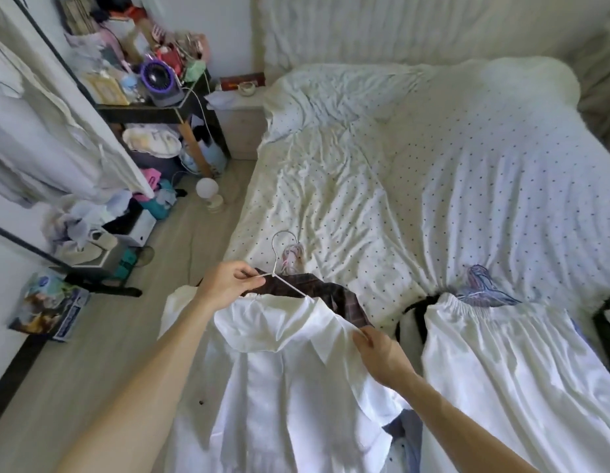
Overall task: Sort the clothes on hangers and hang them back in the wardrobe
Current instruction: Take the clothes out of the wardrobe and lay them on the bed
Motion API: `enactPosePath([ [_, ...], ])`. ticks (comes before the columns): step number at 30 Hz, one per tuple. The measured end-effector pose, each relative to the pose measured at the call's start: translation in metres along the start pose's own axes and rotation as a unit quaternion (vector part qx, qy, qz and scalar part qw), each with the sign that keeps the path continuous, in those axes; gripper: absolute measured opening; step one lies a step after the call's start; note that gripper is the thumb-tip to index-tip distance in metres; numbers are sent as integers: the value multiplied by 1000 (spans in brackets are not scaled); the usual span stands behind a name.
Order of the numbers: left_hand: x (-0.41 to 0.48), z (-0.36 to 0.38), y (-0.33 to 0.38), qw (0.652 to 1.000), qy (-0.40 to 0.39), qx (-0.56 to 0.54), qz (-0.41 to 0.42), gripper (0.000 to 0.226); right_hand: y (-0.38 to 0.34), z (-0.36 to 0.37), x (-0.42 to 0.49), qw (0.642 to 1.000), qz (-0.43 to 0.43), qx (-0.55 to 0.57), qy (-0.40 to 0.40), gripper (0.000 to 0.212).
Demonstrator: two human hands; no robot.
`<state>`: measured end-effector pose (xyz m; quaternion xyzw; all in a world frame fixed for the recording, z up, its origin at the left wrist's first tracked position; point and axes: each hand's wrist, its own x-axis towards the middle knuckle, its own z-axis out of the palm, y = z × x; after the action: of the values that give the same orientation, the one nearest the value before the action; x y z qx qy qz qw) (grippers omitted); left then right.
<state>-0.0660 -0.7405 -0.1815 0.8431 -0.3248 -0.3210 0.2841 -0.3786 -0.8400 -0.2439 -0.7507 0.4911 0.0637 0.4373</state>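
A white wire hanger (279, 264) lies over the near left edge of the bed, its hook pointing away from me. My left hand (228, 281) pinches the hanger just below the hook. A white shirt (279, 370) is draped on it, spread toward me, with a dark plaid garment (334, 295) beneath its collar. My right hand (378, 349) pinches the shirt's right shoulder edge. A second white garment (494, 363) with an elastic waist lies to the right, beside a black piece (416, 308). The wardrobe rack (40, 138) with hanging pale clothes stands at the left.
The bed (467, 182) has a rumpled dotted white cover. A cluttered black side table (153, 110) stands at the back left, with bags, boxes and a round lamp (208, 192) on the wooden floor. A colourful box (47, 308) lies near the rack's base. Small striped fabric (481, 285) lies on the bed.
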Motion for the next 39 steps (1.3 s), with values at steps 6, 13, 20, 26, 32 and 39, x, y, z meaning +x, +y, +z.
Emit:
enactPosePath([
  [6,126,35,-29,997,66,42,-4,20,-17,6,98,997,61,27,34,33],
  [13,123,141,-81,964,-2,263,-39,71,45,60,111,972,40,-202,-115,78],
  [20,44,220,-124,935,-175,275,-139,68,88,84,84,952,44,-234,-194,77],
  [26,26,235,-109,902,-227,314,-192,77,115,47,49,979,40,-131,-152,66],
  [32,35,276,-7,945,-151,283,-71,69,178,-59,12,994,72,-74,23,47],
  [39,29,379,120,951,-238,195,17,67,311,-182,25,975,189,-62,95,52],
])
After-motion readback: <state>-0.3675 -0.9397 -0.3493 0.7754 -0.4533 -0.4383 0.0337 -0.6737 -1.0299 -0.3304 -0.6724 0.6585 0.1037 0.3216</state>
